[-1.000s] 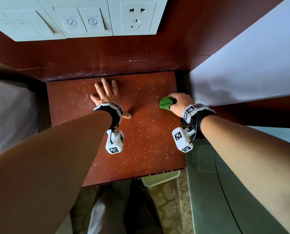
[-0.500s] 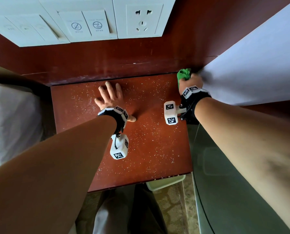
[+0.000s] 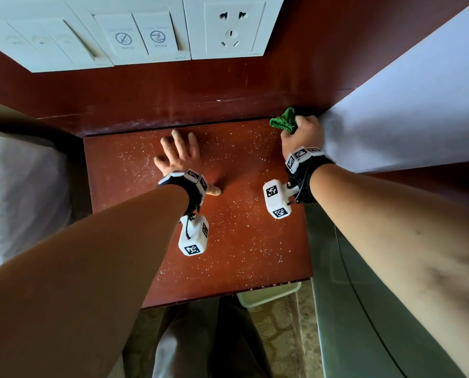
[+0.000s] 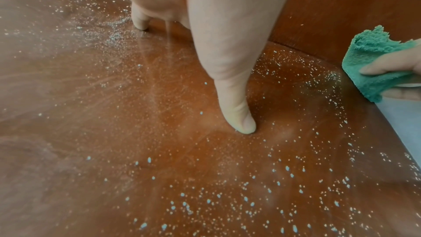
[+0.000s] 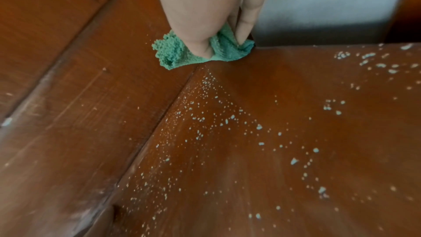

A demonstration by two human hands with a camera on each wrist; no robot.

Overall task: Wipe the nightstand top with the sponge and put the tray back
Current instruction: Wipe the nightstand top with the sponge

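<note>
Hand: right hand (image 5: pixel 205 6) at top centre, pinching the sponge (image 5: pixel 218 51)
Sponge: green, pressed into the back corner
Nightstand top (image 5: pixel 273 150): red-brown, dotted with pale specks

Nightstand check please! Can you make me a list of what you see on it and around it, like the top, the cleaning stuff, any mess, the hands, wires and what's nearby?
Surface: nightstand top, reddish wood, speckled all over with white crumbs.
Job's things: green sponge at the back right corner; a pale tray-like edge shows below the front edge.
Clutter: nothing seen besides the crumbs.
Hands: right hand grips the sponge; left hand rests flat, fingers spread.
Cables: short wires on the wrist cameras.
Surroundings: switch and socket panel, white bedding to the right.
</note>
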